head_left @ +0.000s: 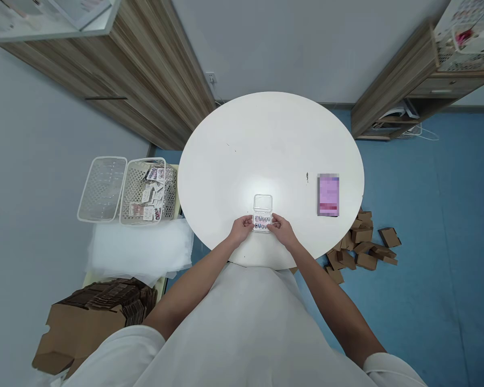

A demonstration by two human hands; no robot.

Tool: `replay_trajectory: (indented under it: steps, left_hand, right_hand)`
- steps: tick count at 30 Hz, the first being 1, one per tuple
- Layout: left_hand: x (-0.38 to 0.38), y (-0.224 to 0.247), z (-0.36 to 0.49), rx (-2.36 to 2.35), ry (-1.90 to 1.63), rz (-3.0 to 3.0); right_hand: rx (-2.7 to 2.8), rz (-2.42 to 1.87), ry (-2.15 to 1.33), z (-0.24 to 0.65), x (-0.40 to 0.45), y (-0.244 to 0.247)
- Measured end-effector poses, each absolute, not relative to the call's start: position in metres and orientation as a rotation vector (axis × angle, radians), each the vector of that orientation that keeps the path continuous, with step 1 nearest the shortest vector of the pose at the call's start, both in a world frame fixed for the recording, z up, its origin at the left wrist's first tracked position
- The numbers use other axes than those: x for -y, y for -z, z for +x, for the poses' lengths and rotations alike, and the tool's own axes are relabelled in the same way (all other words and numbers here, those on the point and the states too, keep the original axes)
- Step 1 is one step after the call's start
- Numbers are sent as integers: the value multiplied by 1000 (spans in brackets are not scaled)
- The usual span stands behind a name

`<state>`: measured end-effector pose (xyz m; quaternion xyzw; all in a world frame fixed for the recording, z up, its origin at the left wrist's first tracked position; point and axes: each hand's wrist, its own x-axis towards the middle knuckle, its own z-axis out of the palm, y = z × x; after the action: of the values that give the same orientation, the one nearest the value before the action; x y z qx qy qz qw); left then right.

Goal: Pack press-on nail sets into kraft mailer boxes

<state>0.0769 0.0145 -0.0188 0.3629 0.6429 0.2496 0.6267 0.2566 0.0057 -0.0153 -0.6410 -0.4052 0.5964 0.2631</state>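
A small clear plastic case [262, 222] with its hinged lid [262, 202] raised lies near the front of the white oval table [272, 134]. Inside it sit two rows of small shiny oval pieces that look like press-on nails. My left hand [241, 228] grips the case's left edge with thumb and fingers. On the opposite edge, my right hand [283, 229] is closed the same way, its thumb by the lower row.
A pink-purple pixelated item [328, 195] lies on the table's right side. Left stand a white basket of cards [170, 191], clear plastic sheets [139, 250] and flattened cardboard boxes [84, 328]. Small brown boxes [363, 235] lie on the floor at right.
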Motion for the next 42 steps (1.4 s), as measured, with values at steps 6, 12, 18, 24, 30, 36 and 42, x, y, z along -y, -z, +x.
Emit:
replay_trajectory:
  steps: [6,12,18,24,30,36,42]
  left_hand:
    - [-9,0,59,-1259,-592,689]
    - [3,-21,34,-1117,-594,623]
    - [16,-31,8,-1010,-582,619]
    - [24,-38,-12,-919,-560,610]
    - [29,-40,-25,-857,-593,541]
    - [30,-37,-30,-830,-639,528]
    - [32,-36,-28,-800,-660,522]
  right_hand:
    - [940,-1623,-1618,246,9,-3]
    - [883,-1602,-1592,229,19,-20]
    - [847,-1506,-1646,213,21,-35]
    - [859,-1429,-1556,195,26,-48]
    - [890,-1377,-1551,183,38,-60]
    - [950,-1368,-1553,170,47,-76]
    - [867,-1309,-1531,166,52,-78]
